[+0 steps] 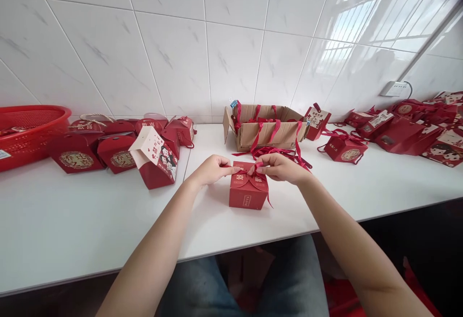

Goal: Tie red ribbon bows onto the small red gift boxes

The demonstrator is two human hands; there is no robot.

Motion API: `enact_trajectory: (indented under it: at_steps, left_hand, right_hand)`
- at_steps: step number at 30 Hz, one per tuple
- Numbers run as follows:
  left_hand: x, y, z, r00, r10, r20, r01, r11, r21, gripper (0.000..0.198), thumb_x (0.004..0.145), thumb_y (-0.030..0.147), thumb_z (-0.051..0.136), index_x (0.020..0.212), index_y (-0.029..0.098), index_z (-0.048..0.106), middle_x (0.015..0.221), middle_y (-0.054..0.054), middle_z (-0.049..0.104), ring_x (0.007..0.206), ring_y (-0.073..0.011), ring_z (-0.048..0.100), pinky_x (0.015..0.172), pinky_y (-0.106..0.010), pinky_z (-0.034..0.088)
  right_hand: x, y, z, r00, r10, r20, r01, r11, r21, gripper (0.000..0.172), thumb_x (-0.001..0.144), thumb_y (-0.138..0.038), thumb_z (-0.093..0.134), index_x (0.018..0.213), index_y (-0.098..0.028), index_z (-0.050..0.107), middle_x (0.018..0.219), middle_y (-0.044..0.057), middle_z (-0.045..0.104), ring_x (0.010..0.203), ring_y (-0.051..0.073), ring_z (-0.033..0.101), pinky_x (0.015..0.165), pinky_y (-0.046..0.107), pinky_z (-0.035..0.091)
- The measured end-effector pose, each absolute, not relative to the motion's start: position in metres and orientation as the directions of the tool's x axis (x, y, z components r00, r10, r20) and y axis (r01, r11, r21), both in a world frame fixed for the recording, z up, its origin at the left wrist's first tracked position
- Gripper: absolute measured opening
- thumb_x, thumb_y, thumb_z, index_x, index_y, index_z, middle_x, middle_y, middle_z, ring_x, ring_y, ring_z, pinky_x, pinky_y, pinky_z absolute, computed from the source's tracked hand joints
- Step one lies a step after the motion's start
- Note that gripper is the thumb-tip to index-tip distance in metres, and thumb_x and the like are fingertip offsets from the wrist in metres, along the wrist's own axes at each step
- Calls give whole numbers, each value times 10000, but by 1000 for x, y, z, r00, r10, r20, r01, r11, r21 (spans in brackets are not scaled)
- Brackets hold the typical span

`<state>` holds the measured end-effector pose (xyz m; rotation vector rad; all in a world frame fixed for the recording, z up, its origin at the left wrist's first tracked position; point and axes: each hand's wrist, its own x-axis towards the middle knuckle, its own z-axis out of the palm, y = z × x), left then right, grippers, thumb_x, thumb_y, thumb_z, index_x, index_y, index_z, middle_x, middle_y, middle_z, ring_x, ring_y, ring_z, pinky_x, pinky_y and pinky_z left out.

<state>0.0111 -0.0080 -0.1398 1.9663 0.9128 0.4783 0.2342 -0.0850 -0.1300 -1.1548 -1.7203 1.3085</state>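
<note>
A small red gift box (248, 196) with gold print stands upright on the white table in front of me, its top flaps folded in. Red ribbon (249, 172) crosses the top of the box, and one loose tail hangs down its right side. At the upper left edge of the box, my left hand (214, 169) pinches the ribbon between thumb and fingers. My right hand (279, 167) is closed on the ribbon at the upper right of the box. The exact shape of the ribbon between the hands is too small to make out.
Behind the box is an open cardboard carton (277, 133) with ribbons over its side. Several red boxes (154, 160) and a red plastic basket (32, 133) stand to the left. A ribboned box (343, 147) and piled red packaging (401, 133) lie right, below a power socket (394, 89).
</note>
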Motion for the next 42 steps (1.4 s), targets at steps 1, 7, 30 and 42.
enact_trajectory:
  at_steps: [1, 7, 30, 42]
  left_hand:
    - [11, -8, -140, 642, 766, -20, 423, -332, 843, 464, 670, 521, 640, 536, 185, 350, 559, 38, 253, 485, -82, 256, 412, -214, 186]
    - [-3, -9, -110, 686, 727, 32, 467, -474, 747, 422, 668, 520, 647, 574, 171, 431, 579, 40, 317, 528, -84, 295, 459, -213, 226]
    - [37, -11, -118, 473, 736, 485, 476, -676, 562, 266, 814, 433, 533, 717, 188, 568, 786, -28, 615, 808, -184, 558, 759, -309, 425]
    - [35, 15, -121, 518, 697, 495, 391, -708, 587, 192, 775, 365, 589, 721, 187, 639, 742, -23, 624, 702, -154, 545, 661, -274, 430]
  right_hand:
    - [233, -84, -124, -388, 921, -29, 261, 79, -962, 244, 800, -401, 602, 843, -165, 650, 939, 57, 685, 407, 16, 327, 373, 201, 206]
    - [221, -78, -107, -300, 943, -141, 363, -24, -931, 208, 801, -339, 569, 766, -151, 650, 636, 22, 628, 380, 47, 414, 402, 219, 265]
    - [195, -93, -130, -50, 974, 221, 419, 222, -881, 371, 800, -430, 500, 543, -165, 465, 523, -44, 368, 509, 78, 290, 480, 237, 220]
    - [189, -50, -137, 143, 932, 332, 433, 242, -868, 225, 767, -380, 544, 702, -176, 617, 593, -6, 574, 551, 122, 460, 502, 233, 319]
